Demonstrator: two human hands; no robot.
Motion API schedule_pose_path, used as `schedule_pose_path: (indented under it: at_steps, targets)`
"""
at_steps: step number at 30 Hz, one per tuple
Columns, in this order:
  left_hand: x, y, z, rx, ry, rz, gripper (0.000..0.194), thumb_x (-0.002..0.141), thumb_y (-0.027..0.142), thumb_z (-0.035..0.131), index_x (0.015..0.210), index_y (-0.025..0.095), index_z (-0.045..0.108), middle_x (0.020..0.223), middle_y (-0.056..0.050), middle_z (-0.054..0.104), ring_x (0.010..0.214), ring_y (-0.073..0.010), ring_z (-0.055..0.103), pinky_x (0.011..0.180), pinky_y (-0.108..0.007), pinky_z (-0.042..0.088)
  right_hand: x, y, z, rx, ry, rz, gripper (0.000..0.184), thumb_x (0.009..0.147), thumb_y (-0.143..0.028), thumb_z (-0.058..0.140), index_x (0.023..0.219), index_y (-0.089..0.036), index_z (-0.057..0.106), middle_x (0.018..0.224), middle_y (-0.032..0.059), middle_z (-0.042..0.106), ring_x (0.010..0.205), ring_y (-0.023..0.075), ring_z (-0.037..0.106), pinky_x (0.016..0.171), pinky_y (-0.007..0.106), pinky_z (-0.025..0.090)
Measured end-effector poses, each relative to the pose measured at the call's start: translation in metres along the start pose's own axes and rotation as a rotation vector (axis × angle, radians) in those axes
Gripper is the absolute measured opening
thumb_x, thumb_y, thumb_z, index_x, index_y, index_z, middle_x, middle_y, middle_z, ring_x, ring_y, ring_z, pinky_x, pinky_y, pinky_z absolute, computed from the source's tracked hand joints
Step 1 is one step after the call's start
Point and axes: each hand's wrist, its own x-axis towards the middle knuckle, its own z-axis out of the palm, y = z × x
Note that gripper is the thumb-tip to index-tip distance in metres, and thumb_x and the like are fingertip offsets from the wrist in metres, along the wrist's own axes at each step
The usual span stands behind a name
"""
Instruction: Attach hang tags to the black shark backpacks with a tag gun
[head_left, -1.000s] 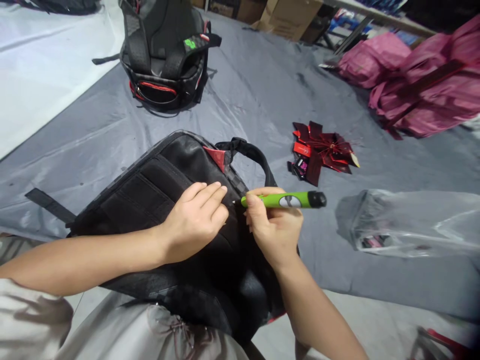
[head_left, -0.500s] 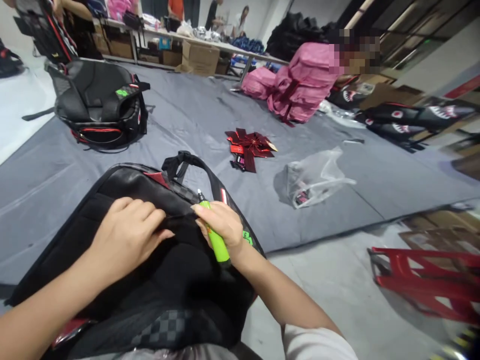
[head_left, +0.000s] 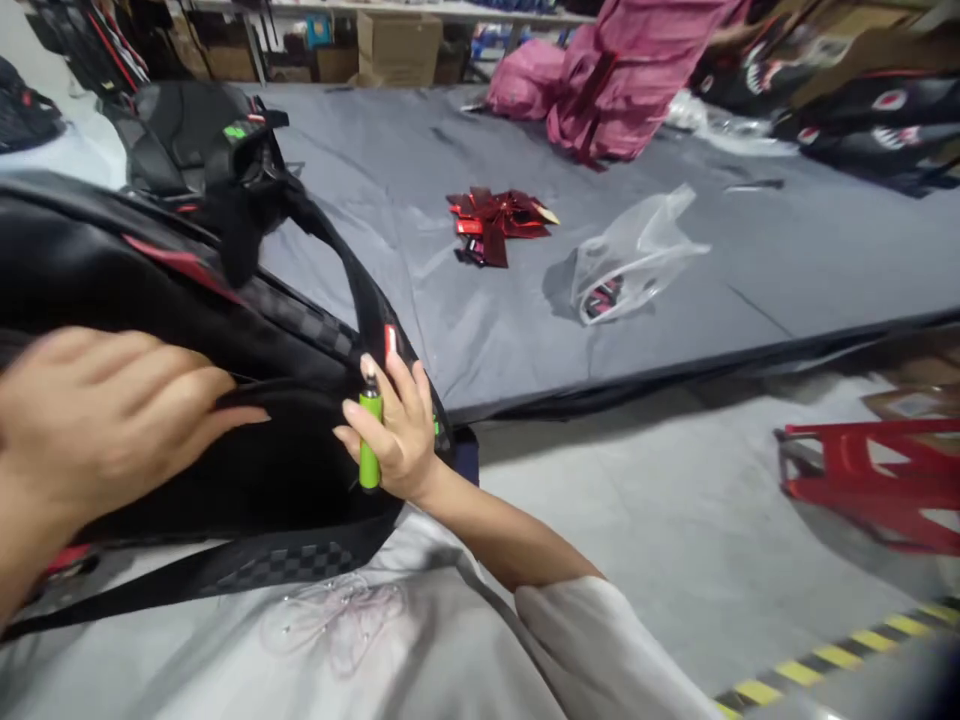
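A black backpack [head_left: 112,290] with red trim and a checkered edge lies across my lap, raised close to the camera. My left hand [head_left: 105,420] rests on its front, fingers curled into a fold of the black fabric; it is blurred. My right hand [head_left: 397,430] presses against the bag's right side and holds a green marker [head_left: 369,440] upright in its palm, while the outer fingers stick out. The bag's top handle [head_left: 255,190] arches up to the left of centre.
A grey sheet [head_left: 480,290] covers the floor ahead. On it lie a pile of red tags [head_left: 495,222], a clear plastic bag [head_left: 630,255], another black backpack [head_left: 180,130] and pink backpacks [head_left: 607,80]. A red stool [head_left: 877,480] stands on bare concrete at right.
The backpack has come up and leftward, nearer the camera. My right hand turned the marker from lying sideways to standing upright and slid down the bag's side. The view swung right.
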Motion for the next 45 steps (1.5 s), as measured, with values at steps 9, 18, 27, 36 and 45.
schedule_pose_path:
  at_steps: [9,18,27,36,45]
  targets:
    - [0.052,0.068,0.11,0.01,-0.075,0.27,0.028,0.094,0.041,0.057,0.08,0.017,0.061,0.073,-0.004,0.063,0.069,-0.0187,0.058,0.063,-0.034,0.038,-0.025,0.04,-0.028,0.051,0.001,0.139,0.04,0.087,-0.013,0.061,0.117,-0.035,0.047,0.131,0.0065,0.064,0.119,0.0271,0.062,0.094,0.05,0.054]
    - [0.093,0.023,0.06,0.04,-0.171,0.031,0.071,0.077,0.033,0.079,0.14,0.023,0.048,0.143,-0.014,0.052,0.132,-0.0341,0.046,0.108,-0.05,0.033,0.005,0.043,0.006,0.332,0.055,-0.021,0.041,0.08,-0.003,0.061,0.115,-0.022,0.05,0.088,0.0039,0.071,0.077,0.0192,0.069,0.072,0.039,0.055]
    - [0.118,-0.015,0.127,0.007,-0.537,0.056,0.099,0.073,0.044,0.079,0.154,0.018,0.027,0.144,-0.017,0.05,0.129,-0.0354,0.049,0.112,-0.055,0.029,-0.006,0.037,0.013,0.425,-0.095,0.097,0.038,0.081,-0.004,0.06,0.115,-0.02,0.054,0.091,0.0081,0.073,0.084,0.0213,0.07,0.075,0.04,0.057]
    - [0.11,0.003,0.135,-0.047,-0.482,0.002,0.118,0.061,0.036,0.085,0.156,0.02,0.016,0.157,-0.019,0.029,0.143,-0.045,0.028,0.114,-0.071,0.013,0.001,0.063,0.015,0.54,-0.113,0.202,0.042,0.081,-0.002,0.06,0.118,-0.021,0.057,0.09,0.0057,0.075,0.079,0.0195,0.072,0.074,0.037,0.06]
    - [0.108,-0.003,0.148,-0.121,-0.588,-0.103,0.099,0.078,0.046,0.073,0.155,0.021,0.016,0.161,-0.014,0.022,0.139,-0.0447,0.032,0.107,-0.056,0.032,0.032,0.101,0.027,0.04,-0.508,0.343,0.083,0.077,-0.049,0.076,0.143,-0.016,0.038,0.139,0.0237,0.052,0.129,0.0432,0.049,0.102,0.062,0.042]
